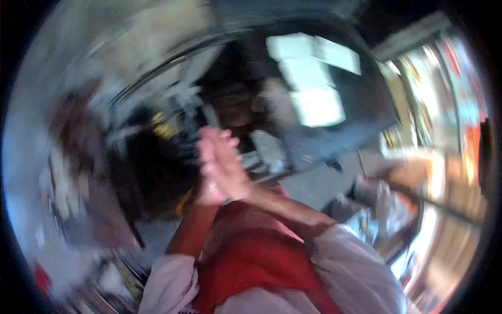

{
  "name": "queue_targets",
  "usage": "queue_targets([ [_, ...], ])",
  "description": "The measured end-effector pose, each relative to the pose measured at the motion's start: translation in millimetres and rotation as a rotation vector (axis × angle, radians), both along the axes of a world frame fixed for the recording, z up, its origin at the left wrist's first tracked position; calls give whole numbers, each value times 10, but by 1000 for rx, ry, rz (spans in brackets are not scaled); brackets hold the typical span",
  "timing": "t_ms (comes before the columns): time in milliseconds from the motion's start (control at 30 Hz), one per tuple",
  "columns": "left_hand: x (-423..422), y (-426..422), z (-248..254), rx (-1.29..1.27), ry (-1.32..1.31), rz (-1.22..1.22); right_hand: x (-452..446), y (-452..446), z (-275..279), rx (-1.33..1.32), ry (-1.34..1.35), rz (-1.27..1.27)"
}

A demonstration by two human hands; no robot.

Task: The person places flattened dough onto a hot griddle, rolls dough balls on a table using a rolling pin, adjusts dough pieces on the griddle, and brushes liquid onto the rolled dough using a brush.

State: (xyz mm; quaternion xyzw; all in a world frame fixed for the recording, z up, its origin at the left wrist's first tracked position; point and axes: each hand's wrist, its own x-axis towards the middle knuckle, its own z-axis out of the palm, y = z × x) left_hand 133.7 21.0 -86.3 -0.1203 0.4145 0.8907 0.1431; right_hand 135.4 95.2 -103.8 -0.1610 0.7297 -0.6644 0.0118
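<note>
Head camera: a person's left hand [210, 175] and right hand [230, 167] meet palm to palm, fingers extended, nothing visible between them. Just beyond, a pale, blurred bundle [269, 150] rests by the near edge of a dark table [363, 99], closer than bright white sheets [316, 107]. It looks light, soft and perhaps slippery, best pinched at its rim; blur hides the material.

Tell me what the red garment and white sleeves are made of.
Red garment: probably matte cloth, as it drapes over the body without shine; blur hides the weave. White sleeves: likely thin, dull fabric, judging by their soft, loose folds; which fibre, I can't tell.
</note>
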Motion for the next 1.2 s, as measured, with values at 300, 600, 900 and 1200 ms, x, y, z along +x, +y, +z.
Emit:
queue_targets([
  [300,680,-4354,-379,-580,-143,421,976,-1054,-19,284,-377,-10],
  [600,1192,-7369,-729,-1482,-143,514,1676,-1741,39,618,-338,114],
  [900,229,-8633,-1028,-2017,-142,83,1785,-1972,38,661,-484,-47],
  [1200,-190,-8891,-673,-2017,-483,-373,1856,-2204,165,728,-494,29],
])
